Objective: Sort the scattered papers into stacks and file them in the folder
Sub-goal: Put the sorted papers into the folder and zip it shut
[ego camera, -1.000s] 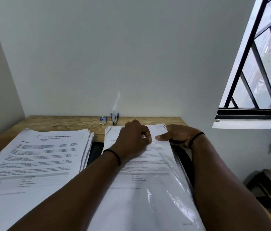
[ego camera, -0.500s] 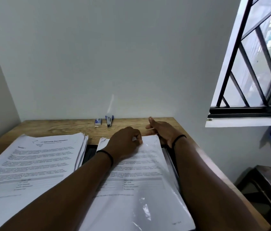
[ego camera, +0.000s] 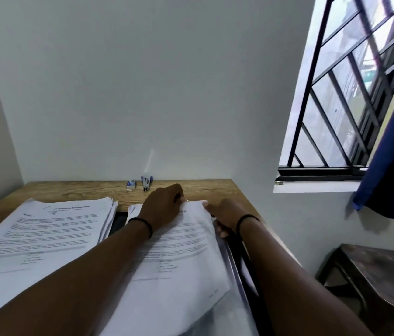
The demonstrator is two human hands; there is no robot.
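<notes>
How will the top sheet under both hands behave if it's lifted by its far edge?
The top sheet is probably floppy: it already bows upward near the right hand. It looks light, a single printed page. It may slide, since it lies askew on the sheets below.

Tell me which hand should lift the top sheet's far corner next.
Left, probably. The left hand already pinches the top sheet at its far edge; the right hand sits lower, along the folder's right side.

Two paper stacks are lying on the desk: a left stack (ego camera: 43, 229) and a right stack (ego camera: 181, 253). Two hands are showing, the left hand (ego camera: 163, 206) and the right hand (ego camera: 225, 215). One staple remover (ego camera: 146, 182) and one small box (ego camera: 131, 184) are sitting by the wall.
</notes>
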